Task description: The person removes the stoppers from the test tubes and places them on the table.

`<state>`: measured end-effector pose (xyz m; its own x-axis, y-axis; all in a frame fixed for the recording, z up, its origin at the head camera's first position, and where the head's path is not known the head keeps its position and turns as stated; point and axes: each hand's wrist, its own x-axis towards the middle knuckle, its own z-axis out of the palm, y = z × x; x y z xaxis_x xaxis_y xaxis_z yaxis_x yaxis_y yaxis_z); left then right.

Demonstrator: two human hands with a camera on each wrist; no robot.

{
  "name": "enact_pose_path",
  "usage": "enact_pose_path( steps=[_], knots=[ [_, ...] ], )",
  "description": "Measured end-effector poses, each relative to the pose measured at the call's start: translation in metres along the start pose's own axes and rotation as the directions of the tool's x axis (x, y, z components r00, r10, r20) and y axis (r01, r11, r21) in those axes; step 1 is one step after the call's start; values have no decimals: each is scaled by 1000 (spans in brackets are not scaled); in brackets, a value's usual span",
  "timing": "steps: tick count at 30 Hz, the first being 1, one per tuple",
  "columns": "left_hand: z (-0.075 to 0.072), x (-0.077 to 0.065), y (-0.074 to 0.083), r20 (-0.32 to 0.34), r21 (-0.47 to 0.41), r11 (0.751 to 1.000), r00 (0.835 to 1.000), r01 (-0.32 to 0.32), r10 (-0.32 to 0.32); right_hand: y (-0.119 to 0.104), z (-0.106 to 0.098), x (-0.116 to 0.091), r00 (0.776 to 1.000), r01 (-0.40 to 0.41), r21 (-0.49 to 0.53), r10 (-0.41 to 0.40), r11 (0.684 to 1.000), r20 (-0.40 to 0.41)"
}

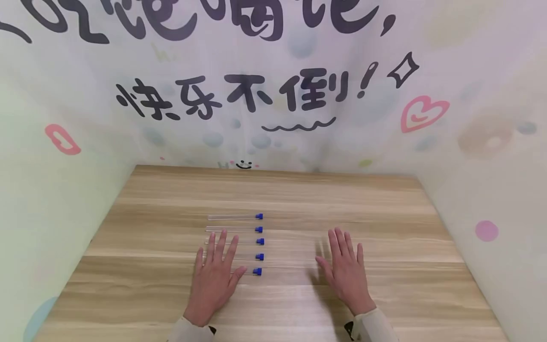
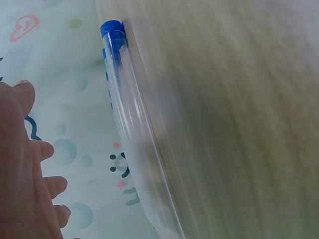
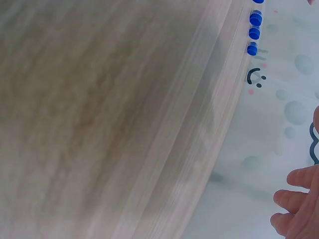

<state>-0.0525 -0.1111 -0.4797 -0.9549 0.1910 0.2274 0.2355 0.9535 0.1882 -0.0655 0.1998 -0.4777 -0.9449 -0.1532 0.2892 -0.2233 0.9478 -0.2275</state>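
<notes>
Several clear test tubes with blue caps lie in a column on the wooden table, their caps pointing right; the farthest test tube shows whole. My left hand, fingers straight and spread, is over the left ends of the nearer tubes and hides parts of them. In the left wrist view, the nearest test tube lies beside that hand, which grips nothing. My right hand is held with straight fingers to the right of the tubes, apart from them, a shadow beside it. Blue caps show far off in the right wrist view.
The wooden table reaches back to a white wall covering with black lettering and coloured drawings. Similar pale walls stand close along the table's left and right edges.
</notes>
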Motion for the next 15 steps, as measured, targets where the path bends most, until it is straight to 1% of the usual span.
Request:
enact_pose_path(
  steps=[4,7,11,12,15],
  knots=[
    [-1,-1,1,-5,11,1000,1000,-9,9,-1,0,-1,1000,0,5,0,1000,15],
    [-1,-1,2,-49,17,999,998,-36,37,-4,1,-2,1000,7,13,-7,1000,26],
    [-4,0,4,-105,33,996,990,-89,92,-10,1,-3,999,39,29,-39,999,14],
    [-4,1,4,-110,37,994,988,-102,105,-12,1,-4,999,50,32,-50,998,8],
    [-7,1,6,-95,48,990,986,-130,134,-19,1,-4,995,96,43,-95,995,-14]
  ],
)
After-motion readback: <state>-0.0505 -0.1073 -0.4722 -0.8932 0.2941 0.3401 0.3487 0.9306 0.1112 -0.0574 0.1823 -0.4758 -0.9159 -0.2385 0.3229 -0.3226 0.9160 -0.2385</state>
